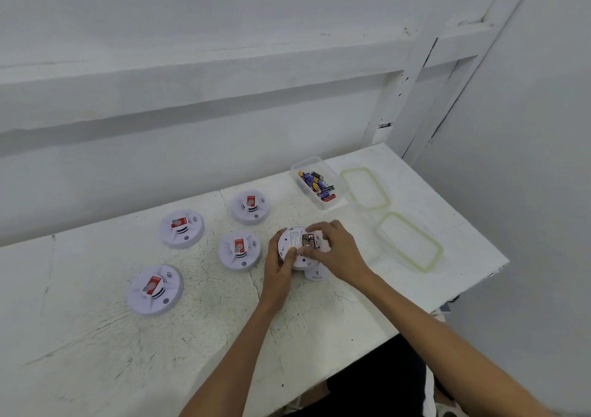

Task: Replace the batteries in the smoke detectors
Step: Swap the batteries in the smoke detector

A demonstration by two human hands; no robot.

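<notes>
At the tabletop's (pixel 192 336) middle right, the left hand's (pixel 281 266) grip curls round an upturned smoke detector's (pixel 292 239) left edge. The right hand's (pixel 335 250) grip pinches the battery (pixel 308 240) in its open bay. A box of batteries (pixel 316 183) sits farther back.

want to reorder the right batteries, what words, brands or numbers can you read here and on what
No words can be read.
Red stickers on the four face-up detectors: print too blurred; a curved-arc sign beside each.
White label on the held detector: too small.
Batteries in the clear container: wrappers blurred, no brand readable.
</notes>
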